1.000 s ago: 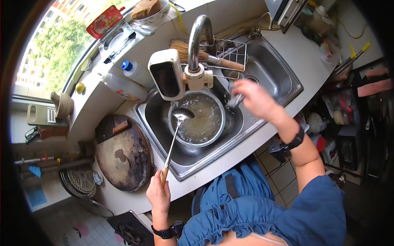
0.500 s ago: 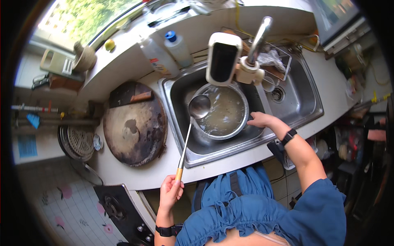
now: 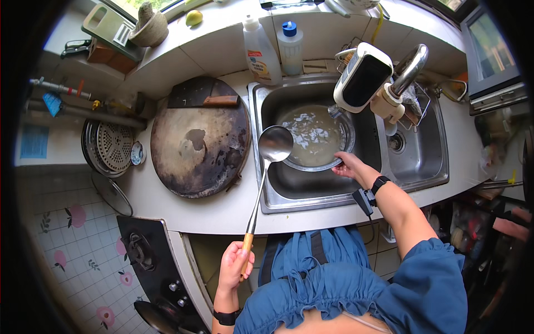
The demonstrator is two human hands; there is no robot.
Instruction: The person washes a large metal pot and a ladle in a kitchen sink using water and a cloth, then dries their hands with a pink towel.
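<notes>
The left hand (image 3: 237, 265) holds the ladle (image 3: 276, 146) at the basin's (image 3: 311, 168) left, while the right hand (image 3: 351, 165) pinches its edge, ideally holding it level.

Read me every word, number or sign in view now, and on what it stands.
None is legible.
White bottle: label print too small.
Pale green board: white sticker marks too small.
Blue tag: any print too small.
Black panel: no characters visible.

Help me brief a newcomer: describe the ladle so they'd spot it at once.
Find the steel double sink. Left of its round metal basin, in the left grip, is the ladle. Unlike the basin, it has a long shaft and wooden handle.
</notes>
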